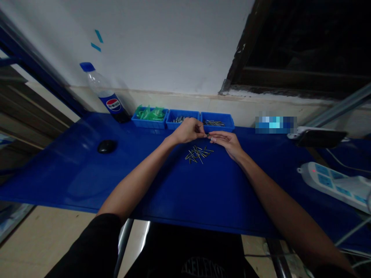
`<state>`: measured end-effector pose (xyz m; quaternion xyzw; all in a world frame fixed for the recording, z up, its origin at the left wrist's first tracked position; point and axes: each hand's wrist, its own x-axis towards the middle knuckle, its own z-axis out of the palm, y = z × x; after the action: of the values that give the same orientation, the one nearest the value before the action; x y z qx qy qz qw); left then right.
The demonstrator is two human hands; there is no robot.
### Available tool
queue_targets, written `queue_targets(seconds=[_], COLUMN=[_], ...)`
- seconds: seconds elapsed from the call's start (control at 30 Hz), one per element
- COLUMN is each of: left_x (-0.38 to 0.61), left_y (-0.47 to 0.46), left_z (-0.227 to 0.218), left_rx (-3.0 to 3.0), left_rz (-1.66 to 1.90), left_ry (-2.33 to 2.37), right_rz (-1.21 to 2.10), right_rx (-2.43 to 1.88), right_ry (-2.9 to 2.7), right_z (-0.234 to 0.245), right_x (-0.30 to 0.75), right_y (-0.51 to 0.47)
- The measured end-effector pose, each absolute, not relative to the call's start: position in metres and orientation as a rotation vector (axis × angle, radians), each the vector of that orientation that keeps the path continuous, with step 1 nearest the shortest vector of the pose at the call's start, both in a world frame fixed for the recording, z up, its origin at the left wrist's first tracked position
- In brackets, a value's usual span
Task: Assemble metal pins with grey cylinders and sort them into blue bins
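Observation:
My left hand and my right hand meet over the table in front of the blue bins. Both are closed in a pinch, fingertips almost touching. Between them shows a small dark piece, too small and too covered to name. Just below my hands lies a loose pile of thin metal pins, some with dark ends. Behind my hands, the right blue bin holds more thin metal pins. In the middle blue bin are small metallic parts, partly hidden by my left hand.
The left blue bin holds green plastic pieces. Beside it a cola bottle leans by the wall. A black mouse lies on the blue table. At right are a white power strip and a dark phone-like device.

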<state>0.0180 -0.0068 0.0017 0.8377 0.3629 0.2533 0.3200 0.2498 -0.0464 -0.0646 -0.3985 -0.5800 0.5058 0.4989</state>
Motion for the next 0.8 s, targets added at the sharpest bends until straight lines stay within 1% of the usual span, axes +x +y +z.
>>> queue_targets(seconds=[0.13, 0.37, 0.57, 0.67, 0.8], left_x=[0.019, 0.019, 0.010, 0.006, 0.004], left_y=[-0.009, -0.011, -0.007, -0.005, -0.003], left_z=[0.002, 0.004, 0.009, 0.009, 0.005], left_rx=[2.219, 2.285, 2.385, 2.366, 2.353], left_rz=[0.659, 0.524, 0.209, 0.043, -0.022], left_ry=[0.923, 0.915, 0.992, 0.958, 0.916], right_rz=[1.209, 1.208, 1.158, 1.142, 1.128], right_rx=[-0.976, -0.979, -0.965, -0.939, -0.930], right_ry=[-1.386, -1.412, -1.342, -1.324, -1.378], right_z=[-0.064, -0.067, -0.067, -0.063, -0.060], right_x=[0.250, 0.252, 0.252, 0.252, 0.252], right_y=[-0.046, -0.045, -0.045, -0.048, -0.049])
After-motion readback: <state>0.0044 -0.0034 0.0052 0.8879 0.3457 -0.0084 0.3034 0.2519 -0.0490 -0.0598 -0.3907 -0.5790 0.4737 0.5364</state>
